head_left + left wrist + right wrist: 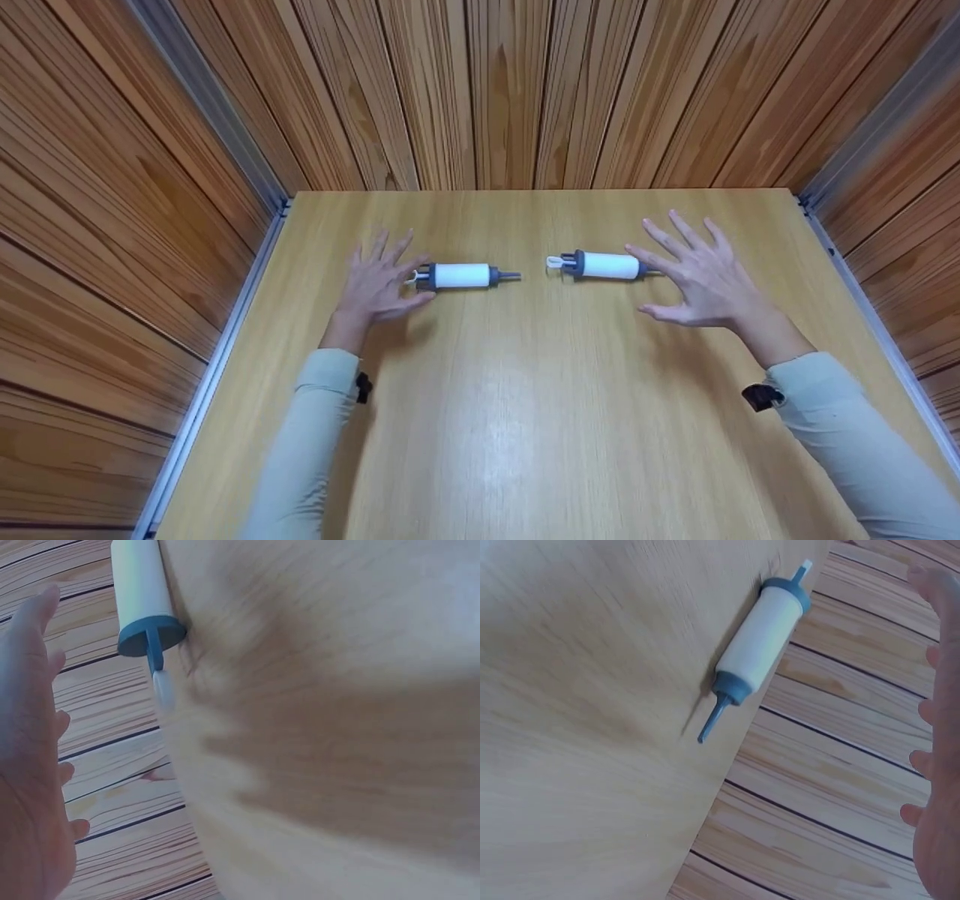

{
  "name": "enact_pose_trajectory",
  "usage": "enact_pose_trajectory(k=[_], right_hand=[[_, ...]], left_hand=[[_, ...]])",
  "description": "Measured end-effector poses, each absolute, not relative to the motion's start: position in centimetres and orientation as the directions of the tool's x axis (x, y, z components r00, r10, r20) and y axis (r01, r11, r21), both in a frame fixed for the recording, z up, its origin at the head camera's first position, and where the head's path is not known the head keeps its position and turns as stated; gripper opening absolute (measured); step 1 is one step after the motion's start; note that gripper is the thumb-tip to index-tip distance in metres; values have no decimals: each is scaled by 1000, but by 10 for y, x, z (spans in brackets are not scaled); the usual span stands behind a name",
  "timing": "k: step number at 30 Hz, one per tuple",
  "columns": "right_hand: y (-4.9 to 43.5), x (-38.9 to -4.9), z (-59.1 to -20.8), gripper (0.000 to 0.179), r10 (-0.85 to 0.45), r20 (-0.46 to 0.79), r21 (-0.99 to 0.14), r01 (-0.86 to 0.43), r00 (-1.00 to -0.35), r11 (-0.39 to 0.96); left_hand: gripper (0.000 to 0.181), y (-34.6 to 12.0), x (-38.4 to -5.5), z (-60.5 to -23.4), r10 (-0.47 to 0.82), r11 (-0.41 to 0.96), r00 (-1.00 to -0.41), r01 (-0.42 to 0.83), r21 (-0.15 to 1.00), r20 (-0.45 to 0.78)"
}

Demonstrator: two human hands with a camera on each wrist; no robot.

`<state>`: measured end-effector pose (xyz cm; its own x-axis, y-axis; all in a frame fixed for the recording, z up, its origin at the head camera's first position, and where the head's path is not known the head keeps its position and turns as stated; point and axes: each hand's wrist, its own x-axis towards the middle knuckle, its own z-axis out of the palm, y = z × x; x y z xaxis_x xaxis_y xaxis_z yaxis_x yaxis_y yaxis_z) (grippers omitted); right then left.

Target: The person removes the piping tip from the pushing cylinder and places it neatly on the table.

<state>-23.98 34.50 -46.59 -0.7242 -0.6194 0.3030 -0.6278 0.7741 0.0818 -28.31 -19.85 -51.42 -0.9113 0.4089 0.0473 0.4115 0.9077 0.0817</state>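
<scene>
Two white cylinders with dark grey end caps lie on the wooden table, each with a thin grey nozzle on the right and a pale loop on the left. My left hand (pixel 371 285) is spread at the loop end of the left cylinder (pixel 461 275), its thumb and index finger overlapping that end in the head view. Over the nozzle end of the right cylinder (pixel 610 265) my right hand (pixel 701 281) spreads its fingers, hiding the nozzle tip. In the wrist views, the left cylinder (pixel 141 585) and right cylinder (pixel 757 641) show apart from the fingers.
The table (pixel 480 420) is pale wood, bordered by metal rails (pixel 217 360) at the sides. Wood-plank walls (pixel 506 97) stand behind it and on both sides. Dark straps (pixel 763 397) show at both sleeve cuffs.
</scene>
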Motion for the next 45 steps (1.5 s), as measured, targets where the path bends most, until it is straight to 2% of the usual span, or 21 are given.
enact_pose_trajectory(k=[8, 18, 26, 36, 45], right_hand=[[335, -237, -467, 92, -636, 335, 21, -670, -695, 742], [322, -232, -472, 86, -629, 425, -38, -707, -651, 706], [316, -230, -480, 84, -581, 505, -171, -734, -639, 658], [312, -225, -484, 87, -442, 524, -464, -679, -728, 569], [311, -224, -493, 87, -382, 554, -618, -673, -739, 406]], left_hand=[[82, -185, -289, -521, 433, 894, -899, 437, 99, 59], [83, -169, -302, -535, 419, 879, -905, 424, 220, 71], [83, -159, -308, -544, 406, 854, -912, 403, 329, 64], [83, -152, -313, -550, 410, 813, -911, 388, 434, 47], [78, -149, -310, -549, 418, 802, -908, 380, 461, 20]])
